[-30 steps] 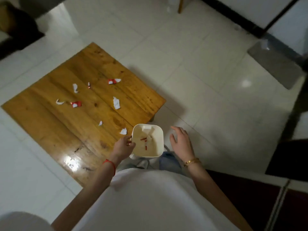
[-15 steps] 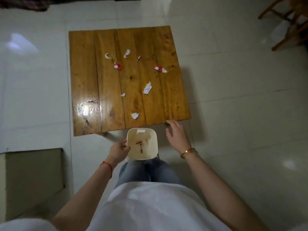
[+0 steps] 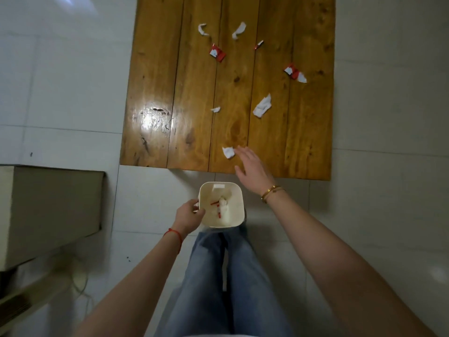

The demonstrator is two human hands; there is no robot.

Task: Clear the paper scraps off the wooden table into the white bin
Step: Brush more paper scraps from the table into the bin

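left hand [image 3: 188, 214]: grips white bin [image 3: 237, 190] rim | right hand [image 3: 252, 166]: fingers spread, empty, beside nearest scrap [image 3: 228, 152] on worktop [image 3: 150, 69] | risk: light paper slides off the edge.

The bin [image 3: 237, 190] stands on the floor [image 3: 376, 215] just in front of the near edge of the surface [image 3: 155, 69], with scraps [image 3: 222, 207] inside it; the left hand [image 3: 188, 214] holds its left rim. The right hand [image 3: 252, 167] reaches over the near edge, its fingers [image 3: 243, 152] just right of the nearest scrap [image 3: 228, 152]; more scraps lie farther back. A box [image 3: 48, 203] sits left of the bin.
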